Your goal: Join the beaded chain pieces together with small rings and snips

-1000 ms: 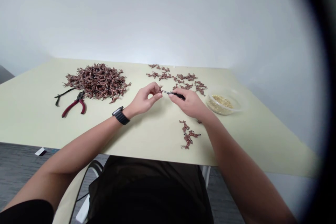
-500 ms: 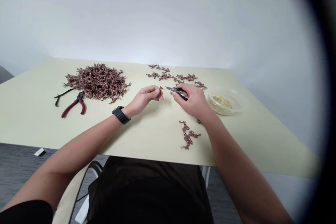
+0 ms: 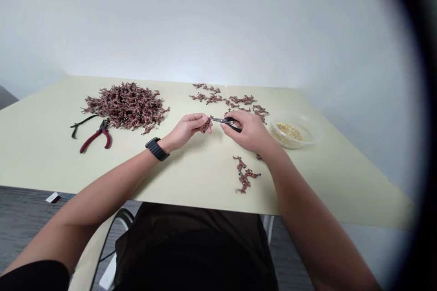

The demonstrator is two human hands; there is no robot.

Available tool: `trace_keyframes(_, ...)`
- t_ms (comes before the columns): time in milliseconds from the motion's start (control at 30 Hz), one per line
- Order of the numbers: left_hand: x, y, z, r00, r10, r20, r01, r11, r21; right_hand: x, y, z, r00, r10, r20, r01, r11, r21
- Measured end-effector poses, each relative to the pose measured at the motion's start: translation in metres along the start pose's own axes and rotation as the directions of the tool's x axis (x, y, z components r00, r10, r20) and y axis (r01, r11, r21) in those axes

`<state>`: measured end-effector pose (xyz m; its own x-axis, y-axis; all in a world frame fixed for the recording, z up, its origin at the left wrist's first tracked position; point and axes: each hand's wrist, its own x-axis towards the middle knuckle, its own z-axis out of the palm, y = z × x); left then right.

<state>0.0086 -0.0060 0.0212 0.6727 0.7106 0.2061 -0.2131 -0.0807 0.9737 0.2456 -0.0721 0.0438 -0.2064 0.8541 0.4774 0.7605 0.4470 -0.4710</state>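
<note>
My left hand (image 3: 196, 126), with a black watch at the wrist, pinches a small brown deer-like figurine (image 3: 206, 126) between thumb and fingers. Closed around black-handled needle-nose pliers (image 3: 218, 120), my right hand (image 3: 248, 128) points their metal jaws left. The jaw tips meet the top of the figurine, where a tiny part is too small to make out. Several similar figurines (image 3: 244, 177) lie in a cluster nearer the table's front edge, and others (image 3: 214, 98) are spread in loose rows behind my hands.
A large heap of brown figurines (image 3: 128, 104) covers the back left of the table (image 3: 191, 177). Red-handled pliers (image 3: 99, 136) and a black-handled tool (image 3: 80, 125) lie before it. At right stands a clear plastic bowl (image 3: 312, 134) with small gold-coloured pieces (image 3: 289, 132).
The pliers have moved left and slightly down, and their jaws now reach the figurine, where before there was a gap. The figurine has turned a little in my left hand.
</note>
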Motion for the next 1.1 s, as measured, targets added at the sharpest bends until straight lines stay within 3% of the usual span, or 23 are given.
trace_keyframes(133,0.000,0.000,0.001,0.998,0.048,0.034,-0.051,0.994,0.095,0.000,-0.004,-0.002,0.999,0.044,0.028,-0.045,0.999,0.013)
trace_keyframes(233,-0.001,0.001,0.001,0.985,0.171,0.030,-0.172,0.933,0.315,0.000,-0.011,-0.002,0.989,0.135,0.068,-0.141,0.986,0.094)
trace_keyframes(267,-0.001,0.001,-0.001,0.970,0.242,0.016,-0.225,0.872,0.435,-0.001,-0.013,-0.002,0.982,0.165,0.093,-0.178,0.972,0.152)
trace_keyframes(333,-0.002,0.003,-0.005,0.909,0.415,0.037,-0.325,0.649,0.688,-0.001,-0.017,-0.002,0.963,0.216,0.163,-0.256,0.922,0.290)
trace_keyframes(400,-0.002,0.005,-0.009,0.834,0.533,0.143,-0.385,0.376,0.843,-0.001,-0.020,-0.002,0.927,0.265,0.267,-0.357,0.844,0.401)
trace_keyframes(433,-0.002,0.006,-0.010,0.807,0.557,0.194,-0.403,0.281,0.871,-0.001,-0.021,-0.002,0.903,0.289,0.317,-0.409,0.803,0.433)
trace_keyframes(500,-0.002,0.007,-0.009,0.791,0.572,0.219,-0.411,0.232,0.881,-0.001,-0.021,-0.002,0.877,0.318,0.361,-0.462,0.765,0.448)
trace_keyframes(533,-0.002,0.007,-0.008,0.802,0.568,0.184,-0.396,0.276,0.876,-0.001,-0.020,-0.001,0.886,0.314,0.342,-0.446,0.780,0.439)
trace_keyframes(600,-0.002,0.005,-0.003,0.860,0.508,0.055,-0.338,0.485,0.807,0.000,-0.018,0.000,0.933,0.280,0.228,-0.349,0.858,0.376)
trace_keyframes(667,-0.002,0.003,0.001,0.933,0.357,-0.052,-0.255,0.752,0.608,0.000,-0.016,0.001,0.967,0.238,0.092,-0.254,0.931,0.261)
trace_keyframes(733,-0.001,0.000,0.004,0.976,0.207,-0.066,-0.172,0.922,0.346,0.001,-0.012,0.001,0.981,0.195,-0.003,-0.193,0.972,0.131)
trace_keyframes(800,0.000,-0.001,0.004,0.992,0.120,-0.040,-0.113,0.982,0.154,0.000,-0.009,0.001,0.991,0.129,-0.045,-0.128,0.991,0.033)
trace_keyframes(867,0.000,-0.001,0.004,0.997,0.080,-0.024,-0.078,0.995,0.064,0.000,-0.005,0.001,0.997,0.059,-0.048,-0.059,0.998,-0.015)
trace_keyframes(1100,-0.001,0.003,0.006,0.999,0.037,-0.013,-0.037,0.999,0.025,-0.001,-0.002,0.000,1.000,0.008,-0.008,-0.008,1.000,-0.023)
